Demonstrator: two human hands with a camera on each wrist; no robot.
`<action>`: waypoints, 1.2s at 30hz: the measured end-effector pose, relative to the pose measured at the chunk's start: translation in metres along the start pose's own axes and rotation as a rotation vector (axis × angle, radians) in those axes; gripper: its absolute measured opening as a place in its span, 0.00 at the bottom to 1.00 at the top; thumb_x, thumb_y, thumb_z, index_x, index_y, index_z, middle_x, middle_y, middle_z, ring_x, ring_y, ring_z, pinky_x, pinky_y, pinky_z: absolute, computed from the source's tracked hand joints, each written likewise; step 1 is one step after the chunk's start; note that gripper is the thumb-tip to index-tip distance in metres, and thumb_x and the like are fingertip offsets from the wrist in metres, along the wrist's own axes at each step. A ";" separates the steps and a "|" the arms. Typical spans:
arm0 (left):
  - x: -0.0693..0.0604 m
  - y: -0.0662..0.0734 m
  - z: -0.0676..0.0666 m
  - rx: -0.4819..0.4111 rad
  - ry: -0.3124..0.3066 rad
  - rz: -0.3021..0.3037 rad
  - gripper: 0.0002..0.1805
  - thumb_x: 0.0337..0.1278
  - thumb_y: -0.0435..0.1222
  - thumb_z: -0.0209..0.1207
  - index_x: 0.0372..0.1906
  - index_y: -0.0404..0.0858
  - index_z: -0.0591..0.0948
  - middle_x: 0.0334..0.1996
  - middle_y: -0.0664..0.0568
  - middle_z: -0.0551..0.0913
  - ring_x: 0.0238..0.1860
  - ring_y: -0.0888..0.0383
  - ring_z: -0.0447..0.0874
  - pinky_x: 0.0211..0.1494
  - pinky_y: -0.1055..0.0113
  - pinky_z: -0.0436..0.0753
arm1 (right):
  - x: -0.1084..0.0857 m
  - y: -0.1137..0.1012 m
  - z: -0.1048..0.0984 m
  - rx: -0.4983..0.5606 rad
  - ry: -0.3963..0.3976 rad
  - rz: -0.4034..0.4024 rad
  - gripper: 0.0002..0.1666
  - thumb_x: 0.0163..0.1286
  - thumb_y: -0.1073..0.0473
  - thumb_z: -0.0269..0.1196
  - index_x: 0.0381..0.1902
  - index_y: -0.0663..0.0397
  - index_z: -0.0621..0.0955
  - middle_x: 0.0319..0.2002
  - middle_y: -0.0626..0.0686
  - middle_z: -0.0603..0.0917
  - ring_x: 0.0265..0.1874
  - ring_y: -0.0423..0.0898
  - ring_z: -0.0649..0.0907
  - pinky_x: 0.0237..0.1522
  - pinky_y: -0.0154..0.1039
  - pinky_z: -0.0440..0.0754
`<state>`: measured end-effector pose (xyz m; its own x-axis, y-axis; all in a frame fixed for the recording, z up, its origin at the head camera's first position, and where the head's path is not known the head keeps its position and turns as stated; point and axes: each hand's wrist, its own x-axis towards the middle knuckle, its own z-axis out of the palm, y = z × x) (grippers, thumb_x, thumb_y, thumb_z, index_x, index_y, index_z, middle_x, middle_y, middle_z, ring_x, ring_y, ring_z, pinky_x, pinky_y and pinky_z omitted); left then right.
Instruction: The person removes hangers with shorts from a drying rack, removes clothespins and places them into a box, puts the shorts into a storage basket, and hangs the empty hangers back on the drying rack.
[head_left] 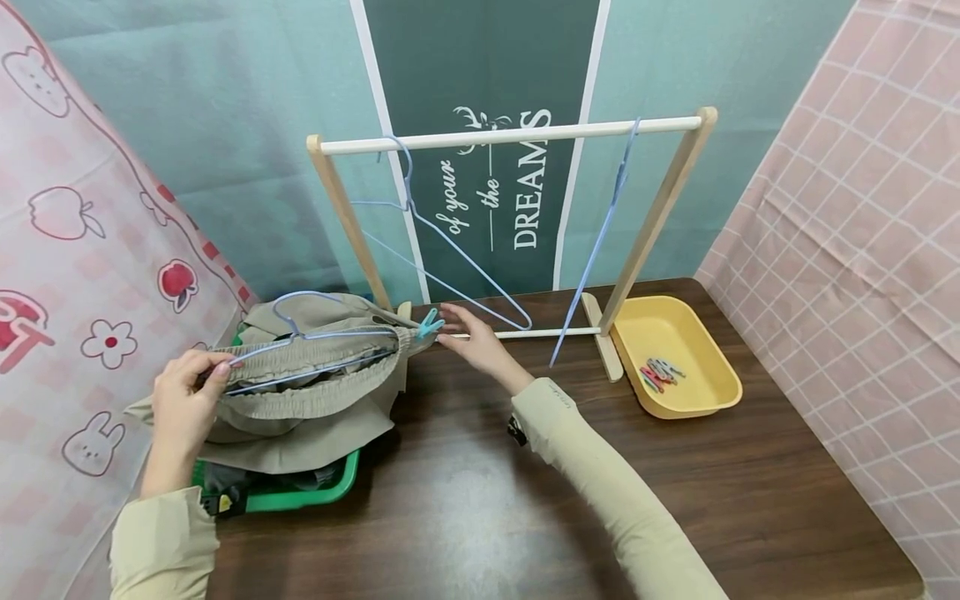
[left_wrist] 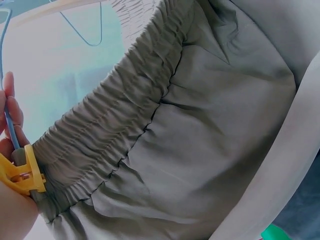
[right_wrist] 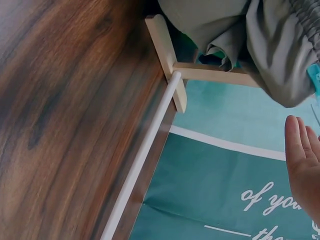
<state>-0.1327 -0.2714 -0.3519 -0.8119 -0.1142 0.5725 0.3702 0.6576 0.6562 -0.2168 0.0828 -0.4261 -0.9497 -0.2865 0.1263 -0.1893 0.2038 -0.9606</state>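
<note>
Grey-green elastic-waist clothing (head_left: pixel 300 400), also filling much of the left wrist view (left_wrist: pixel 200 140), hangs on a blue hanger (head_left: pixel 352 335) whose hook points up. My left hand (head_left: pixel 183 404) pinches the hanger's left end at the waistband; a yellow clip (left_wrist: pixel 25 172) sits there in the left wrist view. A teal clip (head_left: pixel 429 323) is fixed on the waistband's right end. Just right of it is my right hand (head_left: pixel 480 346), fingers extended and holding nothing. In the right wrist view this hand (right_wrist: pixel 305 165) is below the clip (right_wrist: pixel 314 77), apart from it.
Behind stands a rack with a white top bar (head_left: pixel 510 135) and wooden posts. Two blue hangers (head_left: pixel 468 258) (head_left: pixel 603 233) hang from it. A yellow tray (head_left: pixel 705 367) with several small clips (head_left: pixel 660 373) is at the right. Under the clothing is a green basket (head_left: pixel 300 498) with dark cloth.
</note>
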 end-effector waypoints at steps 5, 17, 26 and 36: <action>0.000 0.001 0.001 -0.009 -0.005 0.010 0.04 0.55 0.24 0.58 0.30 0.25 0.79 0.27 0.90 0.69 0.32 0.80 0.62 0.41 0.70 0.57 | 0.001 -0.006 0.004 -0.010 0.002 0.009 0.34 0.68 0.67 0.59 0.70 0.59 0.63 0.66 0.63 0.70 0.62 0.58 0.75 0.55 0.43 0.80; 0.004 0.000 0.005 0.026 0.010 0.001 0.10 0.60 0.31 0.58 0.33 0.24 0.80 0.27 0.91 0.68 0.33 0.81 0.61 0.41 0.71 0.57 | 0.005 -0.005 0.004 -0.001 0.058 0.018 0.24 0.68 0.67 0.58 0.62 0.62 0.72 0.56 0.64 0.78 0.55 0.57 0.80 0.51 0.39 0.82; 0.006 0.004 0.014 0.150 0.026 -0.043 0.07 0.58 0.26 0.56 0.37 0.26 0.83 0.29 0.62 0.79 0.36 0.68 0.68 0.48 0.53 0.62 | 0.003 0.007 -0.001 -0.013 0.065 0.042 0.20 0.65 0.68 0.62 0.55 0.66 0.75 0.54 0.65 0.79 0.56 0.58 0.80 0.50 0.40 0.83; 0.006 0.002 0.019 0.153 0.024 -0.073 0.08 0.59 0.25 0.54 0.39 0.24 0.82 0.28 0.80 0.72 0.38 0.47 0.68 0.49 0.49 0.61 | 0.003 0.007 0.001 0.114 0.081 0.031 0.18 0.64 0.74 0.59 0.53 0.71 0.73 0.54 0.69 0.77 0.56 0.62 0.79 0.49 0.39 0.83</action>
<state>-0.1454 -0.2569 -0.3569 -0.8228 -0.1824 0.5383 0.2358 0.7522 0.6153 -0.2202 0.0822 -0.4331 -0.9725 -0.2044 0.1115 -0.1345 0.1022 -0.9856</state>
